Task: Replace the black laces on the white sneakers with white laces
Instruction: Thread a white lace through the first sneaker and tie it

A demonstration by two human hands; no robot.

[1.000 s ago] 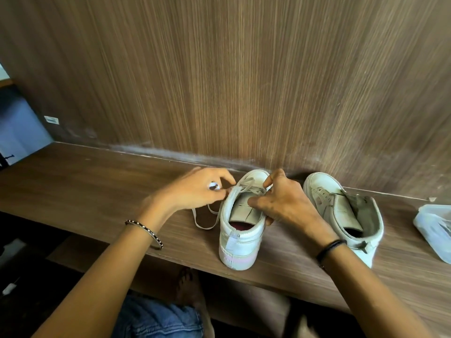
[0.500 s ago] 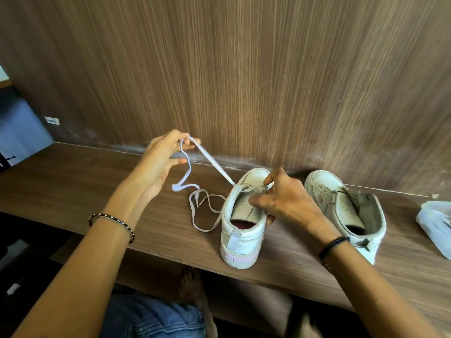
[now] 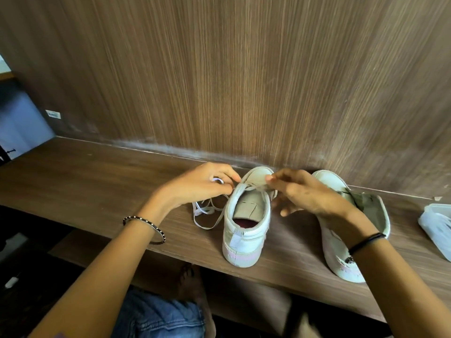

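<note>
A white sneaker (image 3: 245,230) stands on the wooden shelf (image 3: 85,181), heel toward me, tongue folded back inside. A white lace (image 3: 207,211) runs through its front eyelets and lies in loops on the shelf to its left. My left hand (image 3: 202,184) pinches the lace beside the shoe's left front edge. My right hand (image 3: 302,191) pinches the lace at the right front eyelets, fingers curled. The second white sneaker (image 3: 341,254) lies to the right, partly hidden by my right forearm. No black lace is in sight.
A brown wood-grain wall panel (image 3: 244,81) rises directly behind the shelf. A clear plastic bag or container (image 3: 436,223) lies at the shelf's far right. My knees in blue jeans (image 3: 158,315) sit below the shelf's front edge.
My left hand had pulled the lace up and out to the left; it has come back down to the shoe's front. My right hand shifted slightly forward on the eyelets.
</note>
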